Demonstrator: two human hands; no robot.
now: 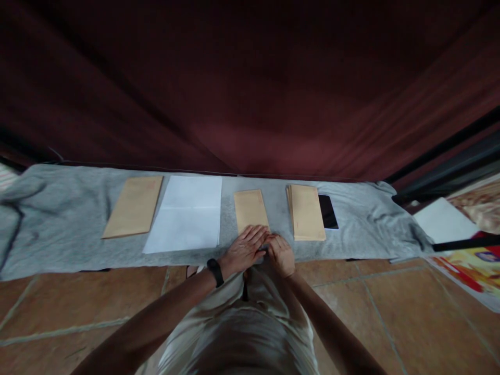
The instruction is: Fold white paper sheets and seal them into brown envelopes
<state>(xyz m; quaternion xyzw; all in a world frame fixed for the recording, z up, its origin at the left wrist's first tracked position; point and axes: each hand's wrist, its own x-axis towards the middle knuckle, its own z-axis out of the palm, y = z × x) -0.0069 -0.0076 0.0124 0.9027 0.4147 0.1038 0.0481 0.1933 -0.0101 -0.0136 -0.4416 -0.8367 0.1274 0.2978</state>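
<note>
Mid-frame, my left hand (pixel 248 251) lies flat on a tan envelope (pixel 250 208), seemingly pressing it; my right hand (pixel 281 254) curls alongside, grip unclear. Next likely calls for lifting off.

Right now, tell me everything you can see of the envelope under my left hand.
The tan envelope looks like plain paper, rectangular, lying flat on the gray cloth between the white paper and the stacked envelopes. Your left hand covers its near end; whether your right hand touches it is unclear.
</note>
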